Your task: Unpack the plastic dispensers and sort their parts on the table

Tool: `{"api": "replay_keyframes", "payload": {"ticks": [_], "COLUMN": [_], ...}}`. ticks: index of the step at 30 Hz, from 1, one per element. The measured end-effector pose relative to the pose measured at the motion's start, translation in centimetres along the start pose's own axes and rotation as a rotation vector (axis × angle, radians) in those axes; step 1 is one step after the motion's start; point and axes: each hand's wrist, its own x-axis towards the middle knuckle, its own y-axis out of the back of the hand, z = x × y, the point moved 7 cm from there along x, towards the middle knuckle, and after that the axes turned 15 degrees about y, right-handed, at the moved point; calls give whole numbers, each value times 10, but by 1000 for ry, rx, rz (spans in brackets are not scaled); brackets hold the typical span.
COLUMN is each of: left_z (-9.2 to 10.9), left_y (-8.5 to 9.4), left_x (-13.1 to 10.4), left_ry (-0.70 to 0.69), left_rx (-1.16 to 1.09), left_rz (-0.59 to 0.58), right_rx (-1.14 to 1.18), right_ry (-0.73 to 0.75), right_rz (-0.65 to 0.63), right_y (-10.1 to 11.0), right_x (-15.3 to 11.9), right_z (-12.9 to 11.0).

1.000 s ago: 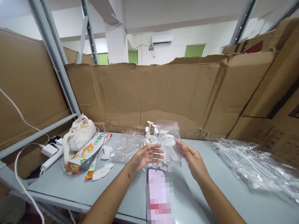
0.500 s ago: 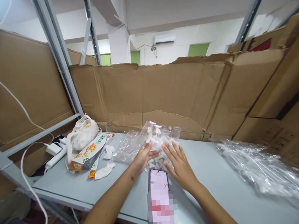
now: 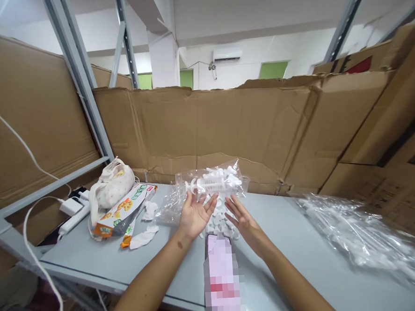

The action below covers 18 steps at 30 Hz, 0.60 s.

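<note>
Both hands are over the middle of the grey table [image 3: 286, 244]. My left hand [image 3: 197, 215] is open, palm turned up, just in front of a clear plastic bag [image 3: 171, 207]. My right hand [image 3: 244, 219] is open too, fingers spread and nothing held, to the right of a pile of small white plastic pieces [image 3: 220, 218]. Beyond the fingertips, a clear syringe-like tube [image 3: 212, 181] with a white flanged end lies sideways at the bag. More white pieces [image 3: 232, 177] are behind it. Whether my left fingertips touch the bag is unclear.
A phone [image 3: 221, 267] lies at the front. On the left are a cloth bag [image 3: 114, 182], a printed box [image 3: 126, 209], crumpled tissues [image 3: 144, 237] and a power strip [image 3: 74, 220]. Plastic-wrapped items [image 3: 360, 235] lie right. Cardboard [image 3: 226, 121] walls the back.
My left hand has turned palm up and my right hand has tilted onto its side. The clear tube now lies sideways across the bag, and more of the white pile shows.
</note>
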Motion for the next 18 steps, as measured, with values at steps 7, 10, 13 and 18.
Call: {"api": "replay_keyframes", "payload": {"ticks": [7, 10, 13, 18], "left_z": [-39, -40, -22, 3], "left_y": [-14, -5, 9, 21], "left_x": [0, 1, 4, 6], "left_ry": [162, 97, -83, -319], "left_rx": [145, 341, 551, 823], "left_rz": [-152, -33, 158, 325], "right_rx": [285, 472, 607, 685], "right_ry": [-85, -112, -110, -124], "right_rz": [271, 381, 472, 553], "right_y": [-7, 6, 19, 35], "right_x": [0, 4, 6, 3], "right_z": [10, 2, -5, -7]}}
